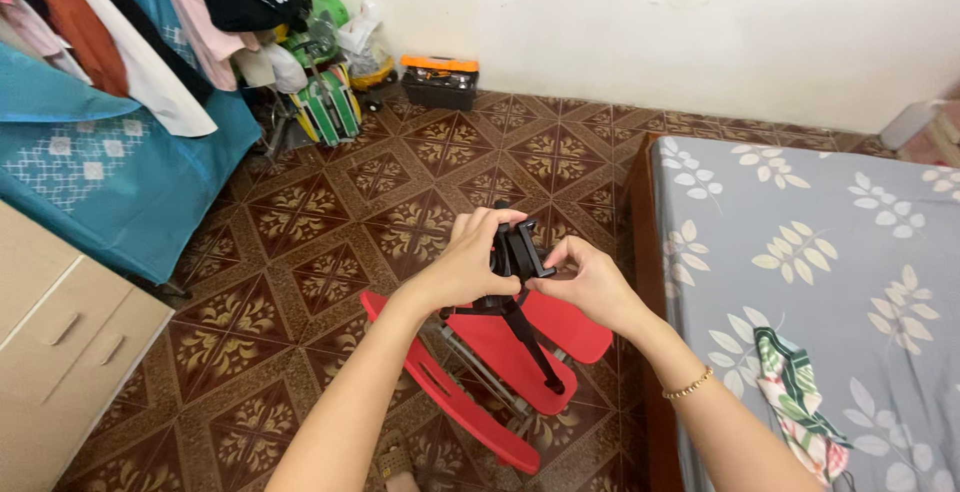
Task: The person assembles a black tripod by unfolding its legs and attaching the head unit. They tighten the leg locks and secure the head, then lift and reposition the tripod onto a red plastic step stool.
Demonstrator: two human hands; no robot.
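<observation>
Here, left hand (pixel 468 264) fingers wrapped around black phone clamp (pixel 516 252); right hand (pixel 590 280) fingertips pinching its edge.

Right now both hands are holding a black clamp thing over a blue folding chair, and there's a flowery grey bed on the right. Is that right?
Not quite: the folding chair is red, not blue. The head view shows it on the patterned floor under the hands. The rest stands: the left hand and right hand both hold the black clamp, and the flowery grey bed is on the right.
</observation>
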